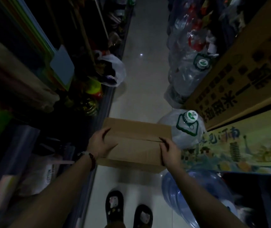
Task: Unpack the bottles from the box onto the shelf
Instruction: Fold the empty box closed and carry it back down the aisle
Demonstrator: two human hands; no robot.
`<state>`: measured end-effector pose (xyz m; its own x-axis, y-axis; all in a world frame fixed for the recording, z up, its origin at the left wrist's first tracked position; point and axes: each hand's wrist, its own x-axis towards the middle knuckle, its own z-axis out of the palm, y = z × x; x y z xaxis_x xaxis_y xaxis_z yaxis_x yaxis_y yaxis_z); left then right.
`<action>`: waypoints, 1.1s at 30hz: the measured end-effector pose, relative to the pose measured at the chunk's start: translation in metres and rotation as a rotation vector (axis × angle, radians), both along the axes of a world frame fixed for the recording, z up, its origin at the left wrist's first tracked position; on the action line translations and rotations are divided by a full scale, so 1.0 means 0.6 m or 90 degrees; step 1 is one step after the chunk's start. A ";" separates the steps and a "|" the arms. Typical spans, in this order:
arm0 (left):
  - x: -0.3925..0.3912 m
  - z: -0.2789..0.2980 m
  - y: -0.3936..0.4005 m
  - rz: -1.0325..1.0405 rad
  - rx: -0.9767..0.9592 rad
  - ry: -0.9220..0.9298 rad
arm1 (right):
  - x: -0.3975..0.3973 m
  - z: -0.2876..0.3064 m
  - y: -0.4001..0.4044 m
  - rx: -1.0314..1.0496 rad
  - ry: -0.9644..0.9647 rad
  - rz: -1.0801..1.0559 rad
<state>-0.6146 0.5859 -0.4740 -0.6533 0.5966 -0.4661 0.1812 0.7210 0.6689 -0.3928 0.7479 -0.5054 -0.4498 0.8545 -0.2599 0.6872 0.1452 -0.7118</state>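
A closed brown cardboard box is held in front of me above the pale aisle floor. My left hand grips its left end, with a beaded bracelet on the wrist. My right hand grips its right end, fingers curled over the top seam. The flaps are shut, so the bottles inside are hidden. The shelf runs along the left side of the aisle, dark and crowded with goods.
Large water jugs with green-and-white caps stand at the right, one close to the box. A blue jug lies under my right arm. Big printed cartons line the right. A white plastic bag hangs off the left shelf. My slippered feet are below.
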 end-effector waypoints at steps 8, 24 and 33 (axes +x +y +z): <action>0.020 -0.233 -0.029 0.025 0.013 -0.007 | 0.011 -0.211 -0.019 -0.040 0.012 0.013; 0.048 -0.560 -0.058 0.024 0.050 -0.042 | 0.047 -0.495 -0.052 -0.040 -0.012 0.010; 0.052 -0.622 -0.056 -0.021 0.052 -0.013 | 0.054 -0.566 -0.052 -0.050 0.012 -0.031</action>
<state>-0.5833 0.5522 -0.8473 -0.6233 0.6546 -0.4277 0.1899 0.6573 0.7294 -0.3605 0.7168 -0.8450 -0.4142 0.8523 -0.3195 0.6786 0.0552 -0.7325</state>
